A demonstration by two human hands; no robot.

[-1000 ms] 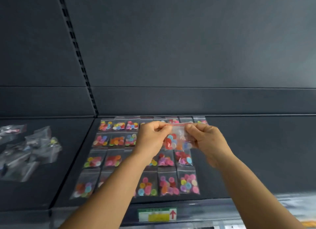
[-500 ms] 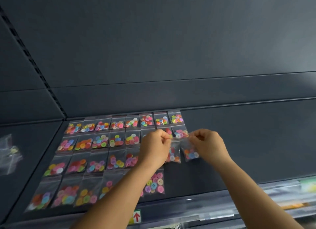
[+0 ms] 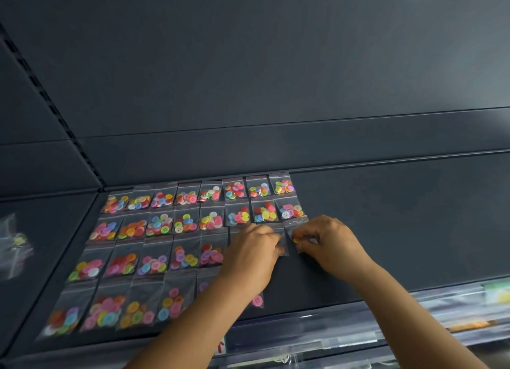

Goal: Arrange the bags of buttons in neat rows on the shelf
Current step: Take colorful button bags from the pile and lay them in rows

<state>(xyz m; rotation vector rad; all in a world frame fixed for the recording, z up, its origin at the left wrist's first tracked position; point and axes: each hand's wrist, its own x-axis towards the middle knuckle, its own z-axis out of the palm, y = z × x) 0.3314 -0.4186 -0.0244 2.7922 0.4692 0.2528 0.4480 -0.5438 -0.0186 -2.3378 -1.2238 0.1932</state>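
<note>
Bags of buttons (image 3: 157,225) lie in rows on the dark shelf (image 3: 400,230), and from the head camera we cannot see all of them: our left forearm crosses the nearest row, hiding most of two bags there, and only a pink button shows just right of that arm. Left of the rows, on the neighbouring shelf section, a blurred heap of clear bags (image 3: 13,244) is cut off by the frame edge, its contents too soft to name.

Our left hand (image 3: 249,254) rests palm down at the right end of the third row, fingers curled over a bag we can barely make out beneath them; whether it grips or merely presses that bag, we cannot tell. Our right hand (image 3: 328,244) sits just right of it, fingertips bent and pinching one clear bag (image 3: 295,230) with a yellow button showing, held down against the shelf directly below the last bag of the second row.

Below the rows, a strip label (image 3: 220,346) shows part of a red arrow; no writing is readable.
</note>
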